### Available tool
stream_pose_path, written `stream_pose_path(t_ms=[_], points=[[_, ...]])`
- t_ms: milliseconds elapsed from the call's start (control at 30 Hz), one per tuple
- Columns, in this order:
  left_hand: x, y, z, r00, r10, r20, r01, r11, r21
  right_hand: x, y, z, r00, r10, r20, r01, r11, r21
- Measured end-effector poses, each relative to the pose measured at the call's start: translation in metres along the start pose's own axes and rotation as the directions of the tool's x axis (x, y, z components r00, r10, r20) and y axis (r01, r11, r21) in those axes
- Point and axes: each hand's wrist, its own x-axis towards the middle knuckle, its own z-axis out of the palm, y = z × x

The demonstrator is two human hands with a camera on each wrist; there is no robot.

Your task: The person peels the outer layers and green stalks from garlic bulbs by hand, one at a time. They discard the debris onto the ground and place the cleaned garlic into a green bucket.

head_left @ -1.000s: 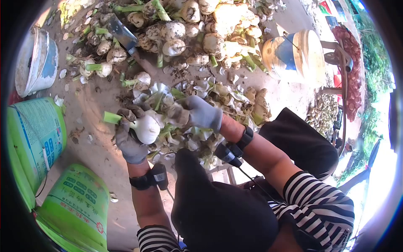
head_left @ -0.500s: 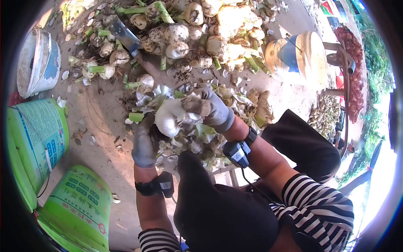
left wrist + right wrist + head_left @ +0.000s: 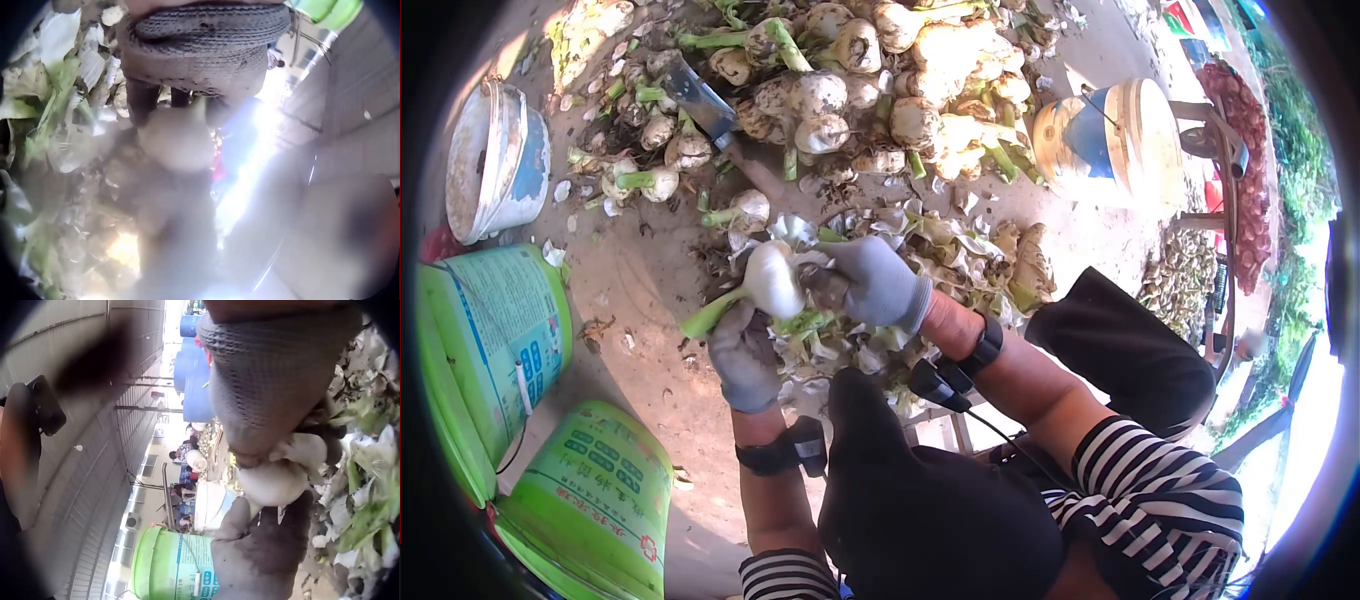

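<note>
Bulb (image 3: 773,280) between gloved hands (image 3: 884,283); left fingertips (image 3: 740,318) partly hidden

The dusty ground (image 3: 630,270) carries heaped bulbs (image 3: 815,95), a cleaver (image 3: 703,103), peeled skins (image 3: 880,345) and buckets (image 3: 525,170).

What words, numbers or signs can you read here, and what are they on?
"微生物": black writing on the front green bucket; the rest of that line is blurred.
Its red writing and red sign: too blurred.
Back green bucket: writing and blue squares, too small.
I can't read any other words.
</note>
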Motion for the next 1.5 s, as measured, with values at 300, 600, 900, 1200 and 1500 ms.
stream_pose_path(t_ms=[300, 600, 900, 1200, 1500], points=[[0.003, 0.017, 0.003, 0.965, 0.078, 0.252, 0.063, 0.859, -0.508, 0.004, 0.008, -0.005, 0.982, 0.151, -0.112, 0.03, 0.461, 0.887], [0.004, 0.005, -0.012, 0.955, -0.071, 0.288, 0.223, 0.813, -0.538, 0.017, 0.003, 0.004, 0.991, -0.053, -0.122, 0.126, 0.679, 0.723], [0.02, 0.028, -0.032, 0.991, 0.08, -0.105, -0.096, 0.981, -0.168, 0.011, 0.018, 0.04, 0.967, 0.024, -0.253, 0.143, 0.772, 0.619], [0.008, 0.047, -0.038, 0.951, 0.177, 0.253, -0.286, 0.815, 0.504, 0.028, -0.034, -0.007, 0.901, -0.334, -0.276, 0.401, 0.884, 0.239], [0.014, 0.125, -0.025, 0.917, 0.398, 0.037, -0.341, 0.828, -0.444, 0.007, -0.03, 0.019, 0.843, -0.511, -0.169, 0.537, 0.816, 0.214]])
